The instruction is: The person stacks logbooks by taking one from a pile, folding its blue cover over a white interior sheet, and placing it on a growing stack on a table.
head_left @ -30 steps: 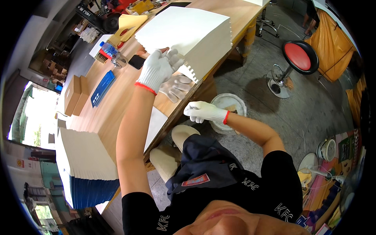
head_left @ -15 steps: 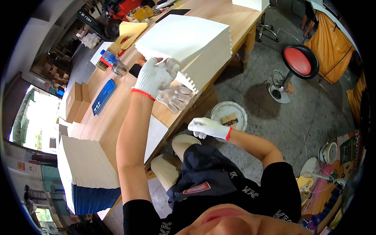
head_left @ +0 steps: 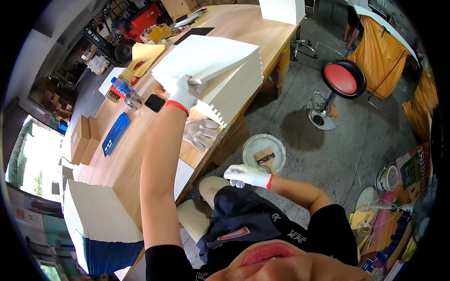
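Observation:
My left hand [head_left: 182, 92], in a white knit glove with a red cuff, is at the near left corner of a large paper stack [head_left: 243, 89]. Its fingers are closed on the edge of the top white sheet [head_left: 201, 54], which curls up slightly there. Below that hand, a spare grey-white glove [head_left: 200, 133] lies flat on the table. My right hand [head_left: 246, 175], gloved alike, hovers beside my knee with loosely curled fingers and nothing visible in them. Close to it stands a round white bucket [head_left: 280, 149] with a wide brush [head_left: 265, 156] across it.
On the wooden table [head_left: 136, 164] are a phone [head_left: 154, 103], a water bottle [head_left: 121, 87], a blue box [head_left: 116, 133], brown cartons [head_left: 84, 140] and scissors on yellow paper [head_left: 142, 58]. Another tall paper stack [head_left: 101, 210] rises at near left. A red-seated stool [head_left: 341, 78] stands right.
My left hand has drawn in at the sheet's edge, and the sheet's near corner now curls. My right hand stays by my knee. The whole view has shifted slightly.

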The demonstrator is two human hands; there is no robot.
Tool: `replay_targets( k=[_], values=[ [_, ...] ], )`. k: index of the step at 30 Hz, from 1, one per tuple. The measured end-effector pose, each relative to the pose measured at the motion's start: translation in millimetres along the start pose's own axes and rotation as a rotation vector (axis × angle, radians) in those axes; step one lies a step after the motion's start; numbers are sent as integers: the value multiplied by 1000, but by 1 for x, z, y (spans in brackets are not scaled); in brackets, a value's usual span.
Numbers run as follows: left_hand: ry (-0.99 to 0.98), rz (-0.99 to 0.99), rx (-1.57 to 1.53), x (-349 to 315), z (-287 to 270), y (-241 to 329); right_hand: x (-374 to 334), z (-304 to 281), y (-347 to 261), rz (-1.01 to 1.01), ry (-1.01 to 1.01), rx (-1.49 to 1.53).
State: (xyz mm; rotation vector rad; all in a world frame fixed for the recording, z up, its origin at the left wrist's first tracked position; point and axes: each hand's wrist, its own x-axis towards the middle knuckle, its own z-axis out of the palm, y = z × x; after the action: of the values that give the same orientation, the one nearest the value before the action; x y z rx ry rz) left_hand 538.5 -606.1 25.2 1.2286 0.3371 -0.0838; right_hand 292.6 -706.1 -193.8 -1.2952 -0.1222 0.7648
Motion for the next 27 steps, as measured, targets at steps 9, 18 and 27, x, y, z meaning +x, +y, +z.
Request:
replay_targets(
  k=[9,18,27],
  values=[
    [-308,-95,-480,4,-85,40,7,5,-38,-35,67,-115],
    [-13,-34,-5,-118,-385,25,103,57,-172,-82,299,517],
    [318,-4,86,-146,-481,-49,215,91,-181,72,-54,-705]
  ],
)
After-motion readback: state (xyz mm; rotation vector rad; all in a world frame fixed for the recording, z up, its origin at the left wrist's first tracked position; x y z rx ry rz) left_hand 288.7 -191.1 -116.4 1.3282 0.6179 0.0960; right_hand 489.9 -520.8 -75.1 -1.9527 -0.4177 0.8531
